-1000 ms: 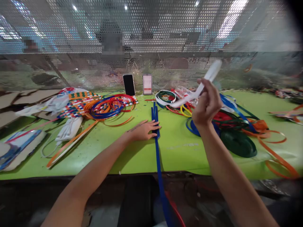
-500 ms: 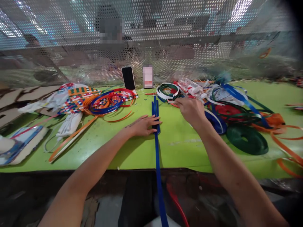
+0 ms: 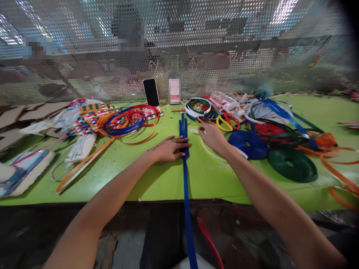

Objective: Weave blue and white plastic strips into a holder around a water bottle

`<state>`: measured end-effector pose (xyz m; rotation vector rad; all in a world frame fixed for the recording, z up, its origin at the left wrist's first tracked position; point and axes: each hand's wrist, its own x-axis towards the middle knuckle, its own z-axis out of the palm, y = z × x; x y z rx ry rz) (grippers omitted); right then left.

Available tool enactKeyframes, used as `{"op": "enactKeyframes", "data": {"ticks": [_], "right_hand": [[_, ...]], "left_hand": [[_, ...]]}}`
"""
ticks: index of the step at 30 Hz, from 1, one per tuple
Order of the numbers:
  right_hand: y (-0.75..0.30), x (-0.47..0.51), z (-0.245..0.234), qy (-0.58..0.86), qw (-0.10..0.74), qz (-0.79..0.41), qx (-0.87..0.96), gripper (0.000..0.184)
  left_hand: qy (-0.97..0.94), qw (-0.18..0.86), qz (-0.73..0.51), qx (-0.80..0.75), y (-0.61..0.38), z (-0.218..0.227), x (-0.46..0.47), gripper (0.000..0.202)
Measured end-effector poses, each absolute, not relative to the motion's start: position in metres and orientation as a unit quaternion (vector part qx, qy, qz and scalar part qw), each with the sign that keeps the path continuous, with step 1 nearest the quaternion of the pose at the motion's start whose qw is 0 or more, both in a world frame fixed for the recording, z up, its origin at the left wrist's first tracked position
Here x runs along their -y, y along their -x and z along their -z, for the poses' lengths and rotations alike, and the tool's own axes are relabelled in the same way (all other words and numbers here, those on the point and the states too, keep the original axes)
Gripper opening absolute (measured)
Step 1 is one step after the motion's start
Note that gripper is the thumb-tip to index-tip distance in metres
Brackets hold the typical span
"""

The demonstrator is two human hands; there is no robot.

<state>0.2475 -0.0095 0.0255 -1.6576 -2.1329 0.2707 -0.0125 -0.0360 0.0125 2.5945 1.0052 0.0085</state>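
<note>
R hand (image 3: pixel 213 138) moved nr blue strips (image 3: pixel 183 129), fingers pinching white strip (image 3: pixel 193 130); L hand (image 3: pixel 168 148) splayed; txt blurred.

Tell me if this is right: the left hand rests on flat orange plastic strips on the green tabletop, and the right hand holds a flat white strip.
No: the head view shows the left hand resting on flat blue plastic strips, not orange. The rest stands.
</note>
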Motion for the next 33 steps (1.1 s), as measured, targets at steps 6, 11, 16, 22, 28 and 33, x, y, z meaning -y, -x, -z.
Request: {"op": "enactKeyframes", "data": {"ticks": [6,11,16,22,28,33], "right_hand": [[-0.239,0.006,-0.013,0.619,0.236,-0.104,0.742,0.021],[-0.229,0.005,-0.011,0.641,0.209,-0.083,0.734,0.024],[-0.221,0.008,-0.015,0.638,0.193,-0.079,0.741,0.026],[-0.216,0.01,-0.013,0.562,0.169,-0.103,0.803,0.033],[-0.219,0.007,-0.012,0.544,0.173,-0.128,0.811,0.04],[-0.219,0.005,-0.015,0.541,0.174,-0.148,0.809,0.041]], "left_hand": [[-0.917,0.174,-0.002,-0.359,0.01,-0.014,0.037,0.06],[-0.915,0.168,-0.007,-0.366,0.009,-0.014,0.038,0.059],[-0.921,0.154,-0.018,-0.356,0.009,-0.012,0.037,0.059],[-0.924,0.14,-0.023,-0.355,0.01,-0.009,0.036,0.06],[-0.923,0.12,-0.027,-0.365,0.009,-0.013,0.039,0.057],[-0.916,0.122,-0.021,-0.381,0.007,-0.018,0.042,0.055]]}}
